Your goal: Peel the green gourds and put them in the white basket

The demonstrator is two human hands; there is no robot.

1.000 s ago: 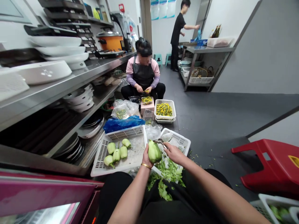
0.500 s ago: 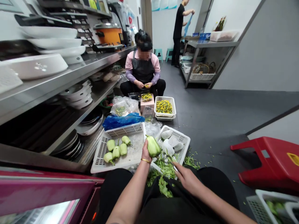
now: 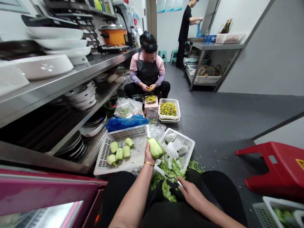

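My left hand, with a gold bangle at the wrist, is wrapped round a pale green, ribbed, gourd-like vegetable with a stem. It is held up between two white baskets. Lower right, my right hand grips the pale handle of a peeler; its dark looped head is over the peelings, apart from the vegetable. Green peelings lie in and over the near edge of the right basket, beside white foam nets. Several similar vegetables rest in the left basket.
Opposite squats a person handling yellow flowers, beside a white basket of them. Steel shelves with dishes run along the left. A red stool stands right. Another person stands behind, near a steel table.
My right hand has drawn slightly down with the peeler, away from the vegetable. My left hand keeps its hold. The standing person's hands and the blue item have lowered. The view has shifted slightly.
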